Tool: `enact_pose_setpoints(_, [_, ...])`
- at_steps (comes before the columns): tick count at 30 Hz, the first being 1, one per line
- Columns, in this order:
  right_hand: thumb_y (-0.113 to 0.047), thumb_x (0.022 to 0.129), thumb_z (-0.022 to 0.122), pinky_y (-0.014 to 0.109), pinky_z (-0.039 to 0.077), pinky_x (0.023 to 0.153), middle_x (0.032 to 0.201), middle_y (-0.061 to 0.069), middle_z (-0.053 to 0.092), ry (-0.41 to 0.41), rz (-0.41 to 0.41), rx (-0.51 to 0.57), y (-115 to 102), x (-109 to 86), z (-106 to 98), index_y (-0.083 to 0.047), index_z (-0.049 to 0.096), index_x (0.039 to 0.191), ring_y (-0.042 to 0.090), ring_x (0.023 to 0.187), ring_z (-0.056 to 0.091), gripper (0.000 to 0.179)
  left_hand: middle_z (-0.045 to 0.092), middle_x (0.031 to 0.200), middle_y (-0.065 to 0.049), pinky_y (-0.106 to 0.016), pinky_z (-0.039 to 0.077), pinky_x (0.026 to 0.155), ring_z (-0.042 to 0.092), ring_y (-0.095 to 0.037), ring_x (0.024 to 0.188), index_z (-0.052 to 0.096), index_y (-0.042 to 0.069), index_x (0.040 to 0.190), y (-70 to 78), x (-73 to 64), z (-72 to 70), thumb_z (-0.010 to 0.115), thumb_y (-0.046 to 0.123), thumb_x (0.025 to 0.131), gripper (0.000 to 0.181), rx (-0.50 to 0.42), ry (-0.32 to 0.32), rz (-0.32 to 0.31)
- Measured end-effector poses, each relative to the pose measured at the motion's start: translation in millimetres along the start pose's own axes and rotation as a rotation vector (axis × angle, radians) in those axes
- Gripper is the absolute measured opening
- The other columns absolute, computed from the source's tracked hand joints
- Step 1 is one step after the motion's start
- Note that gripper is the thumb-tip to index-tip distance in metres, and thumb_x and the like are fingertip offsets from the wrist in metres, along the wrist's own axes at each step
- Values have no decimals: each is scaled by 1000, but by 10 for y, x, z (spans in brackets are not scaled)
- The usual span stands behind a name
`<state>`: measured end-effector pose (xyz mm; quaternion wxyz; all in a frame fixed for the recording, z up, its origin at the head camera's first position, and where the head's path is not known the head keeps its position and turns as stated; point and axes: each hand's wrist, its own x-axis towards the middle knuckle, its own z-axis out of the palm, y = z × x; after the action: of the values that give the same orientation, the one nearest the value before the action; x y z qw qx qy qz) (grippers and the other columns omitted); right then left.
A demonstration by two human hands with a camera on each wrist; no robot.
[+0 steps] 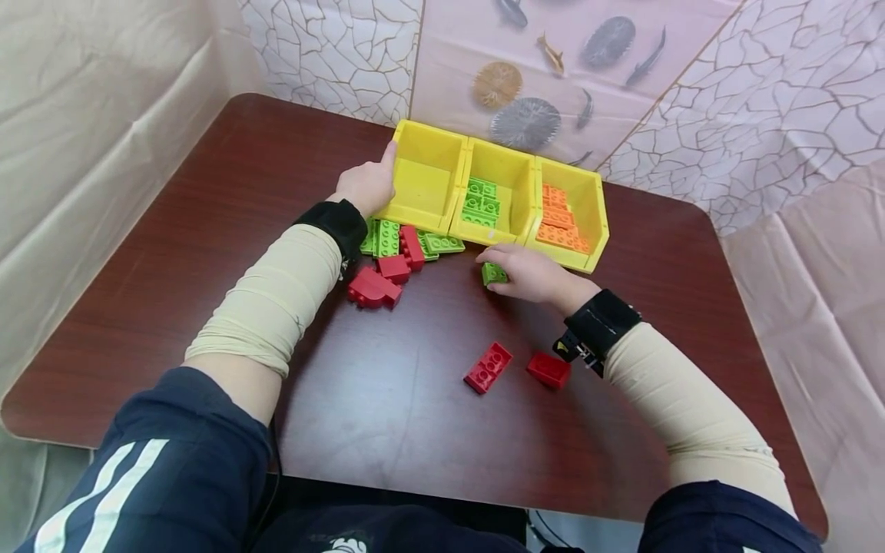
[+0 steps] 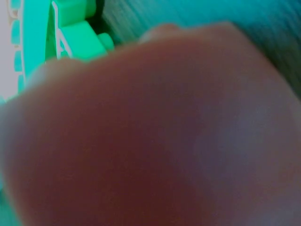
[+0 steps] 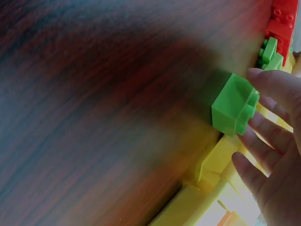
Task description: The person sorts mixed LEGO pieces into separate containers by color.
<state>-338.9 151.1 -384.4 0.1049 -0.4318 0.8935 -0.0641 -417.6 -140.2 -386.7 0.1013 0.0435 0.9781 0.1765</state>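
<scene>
So the right hand (image 1: 528, 273) has a small green brick (image 1: 494, 274) pinched between thumb and fingers, just in front of the yellow tray (image 1: 422, 180). Left hand (image 1: 366, 184) is up against the tray's left end, one digit along the rim; can't tell how curled the other fingers are. More green bricks (image 1: 480, 206) sit in the middle compartment, orange bricks (image 1: 558, 226) in the right, and two red bricks (image 1: 488, 369) lie on the counter (image 1: 373, 399) nearer the person.

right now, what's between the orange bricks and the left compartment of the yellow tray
In the head view, the middle compartment lies between them, with green bricks inside.
</scene>
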Motion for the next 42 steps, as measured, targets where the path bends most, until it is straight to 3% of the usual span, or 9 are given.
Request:
enact_pose_setpoints(11, [-8,84,67,42,40,93,119,16,56,-38,26,-15,-65,99,-4,0,55,124,27,113,51,42,47,88,-12,-38,38,77,52,-29,81,-20,24,146,-79,-7,-46,41,23,98,77,-30,-1,-27])
enact_pose_setpoints(22, [-18,86,66,43,41,90,115,15,59,154,13,16,-35,211,-295,0,54,126,28,108,53,46,52,86,-12,-39,41,74,53,-29,79,-15,20,148,-109,-8,-88,42,19,96,77,27,27,-5])
enact_pose_setpoints(29, [-19,88,62,45,43,85,119,17,52,252,161,-11,99,386,-452,-1,48,131,30,102,52,49,51,85,-11,-39,41,73,53,-29,78,-16,21,148,-105,-20,-74,39,20,98,75,29,20,-16])
enact_pose_setpoints(36, [-17,89,53,43,43,67,120,19,42,302,343,-25,318,550,-450,-8,47,134,31,77,51,46,51,85,-11,-39,41,74,53,-28,78,-13,21,149,-60,-41,-29,40,19,98,73,16,22,-6])
enact_pose_setpoints(42, [-13,89,58,46,41,83,114,19,49,394,378,-86,519,617,-370,2,58,119,35,98,51,33,51,83,-9,-37,41,70,53,-27,76,-12,21,149,1,-47,-6,38,18,98,71,36,20,7])
